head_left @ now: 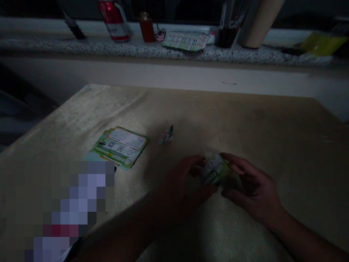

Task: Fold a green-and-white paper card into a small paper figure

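Between my two hands is a small folded piece of green-and-white printed paper (215, 171), a little blurred. My left hand (181, 183) has its fingers bent round the paper's left side, with the thumb at the near edge. On the other side my right hand (257, 187) curls its fingers and thumb about the right part of it. Beyond my left hand lies a small pointed folded paper (166, 135). Farther left, a stack of flat green printed leaflets (120, 145) rests on the table (196, 112).
A speckled sill (89, 47) runs behind the table. On it stand a red can (116, 23), a small bottle of orange-red liquid (147, 29), a patterned flat pack (185, 40), a glass of dark drink (228, 32) and a pale cylinder (259, 25). The lower left is pixelated.
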Available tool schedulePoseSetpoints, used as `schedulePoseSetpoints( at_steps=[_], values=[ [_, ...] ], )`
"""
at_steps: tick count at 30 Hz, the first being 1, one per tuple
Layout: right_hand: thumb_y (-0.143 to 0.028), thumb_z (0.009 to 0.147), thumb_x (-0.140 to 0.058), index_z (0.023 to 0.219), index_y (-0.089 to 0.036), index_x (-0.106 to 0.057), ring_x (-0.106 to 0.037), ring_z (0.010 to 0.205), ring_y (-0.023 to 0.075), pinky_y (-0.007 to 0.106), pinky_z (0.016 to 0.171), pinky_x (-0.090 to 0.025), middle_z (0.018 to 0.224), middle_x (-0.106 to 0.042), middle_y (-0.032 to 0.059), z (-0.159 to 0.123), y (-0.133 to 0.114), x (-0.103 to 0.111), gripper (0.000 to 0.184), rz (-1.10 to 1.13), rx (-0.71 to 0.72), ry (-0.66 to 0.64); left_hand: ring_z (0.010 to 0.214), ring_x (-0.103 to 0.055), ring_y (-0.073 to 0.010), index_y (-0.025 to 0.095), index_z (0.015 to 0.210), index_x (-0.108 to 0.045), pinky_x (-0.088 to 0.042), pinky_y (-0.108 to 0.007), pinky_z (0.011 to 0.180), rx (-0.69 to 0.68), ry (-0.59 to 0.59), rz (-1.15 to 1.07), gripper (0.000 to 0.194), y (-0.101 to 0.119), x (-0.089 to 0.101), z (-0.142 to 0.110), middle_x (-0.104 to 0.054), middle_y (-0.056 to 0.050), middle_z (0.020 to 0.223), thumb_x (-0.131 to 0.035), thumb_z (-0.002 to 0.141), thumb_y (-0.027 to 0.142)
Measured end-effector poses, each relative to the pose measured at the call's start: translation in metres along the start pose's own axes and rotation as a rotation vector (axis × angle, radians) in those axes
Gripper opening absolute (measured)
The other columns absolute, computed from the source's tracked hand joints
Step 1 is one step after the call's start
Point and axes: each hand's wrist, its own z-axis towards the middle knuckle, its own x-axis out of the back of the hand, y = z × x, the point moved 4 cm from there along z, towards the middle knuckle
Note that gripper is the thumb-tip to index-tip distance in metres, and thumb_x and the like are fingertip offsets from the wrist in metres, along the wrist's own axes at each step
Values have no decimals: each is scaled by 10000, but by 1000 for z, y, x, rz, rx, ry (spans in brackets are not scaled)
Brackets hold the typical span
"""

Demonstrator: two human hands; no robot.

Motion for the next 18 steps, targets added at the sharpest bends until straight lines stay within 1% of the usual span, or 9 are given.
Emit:
schedulePoseSetpoints(
  at_steps=[2,5,7,9,12,13,15,17,18],
  values=[
    [-262,817,-821,1357,-348,-576,-748,822,174,246,728,-598,898,-759,-11,-1,-1,-2,598,-45,24,7,1095,-649,-243,273,1339,-503,-521,-417,947,7,-31,-76,493,-1,-2,-1,-660,-73,1231,-684,915,446],
    [-227,841,-789,1392,-361,-527,-741,814,170,266,754,-600,931,-761,-15,-1,-2,-4,626,-65,54,-15,1118,-650,-253,272,1347,-489,-521,-429,965,33,-57,-133,501,-3,-5,-2,-649,-87,1260,-681,920,453],
    [-204,862,-754,1413,-361,-502,-729,747,163,257,675,-597,915,-757,-16,-2,-2,-5,626,-63,47,-37,1106,-658,-253,265,1322,-500,-523,-431,966,59,-58,-162,471,-5,-6,-3,-655,-89,1244,-672,928,458],
    [-179,897,-693,1428,-354,-488,-701,652,153,247,571,-573,870,-750,-17,-3,-1,-5,596,-70,36,-37,1090,-666,-246,266,1309,-504,-528,-427,959,76,-53,-177,419,-5,-6,-3,-656,-88,1245,-624,959,463],
    [-166,929,-628,1419,-342,-513,-681,607,148,250,524,-549,834,-742,-15,-5,0,0,533,-146,52,30,1122,-659,-236,297,1361,-475,-534,-413,954,46,-40,-174,360,-3,-4,-3,-621,-83,1332,-487,1032,440],
    [-164,931,-623,1396,-340,-540,-685,621,147,251,531,-550,842,-744,-13,-5,0,1,504,-184,60,61,1139,-655,-233,317,1401,-446,-535,-408,955,32,-44,-161,365,-3,-3,-3,-615,-77,1352,-445,1050,419],
    [-153,928,-623,1317,-334,-605,-703,683,146,254,579,-563,895,-755,-7,-5,-2,4,430,-251,81,111,1135,-662,-223,363,1495,-337,-544,-392,937,12,-59,-113,431,-3,-2,-2,-641,-59,1328,-402,1069,370],
    [-128,920,-620,1187,-312,-673,-712,740,145,256,632,-572,932,-759,-3,-2,-6,6,329,-301,125,124,1069,-687,-207,389,1552,-224,-560,-366,885,-25,-57,-31,525,-2,-1,-1,-685,-41,1253,-414,1066,322],
    [-114,916,-611,1113,-296,-696,-712,753,144,254,641,-569,925,-758,-1,-1,-9,5,281,-319,159,111,1044,-691,-201,389,1562,-203,-563,-356,871,-64,-45,22,556,-1,0,-1,-692,-38,1233,-425,1061,295]
  ],
)
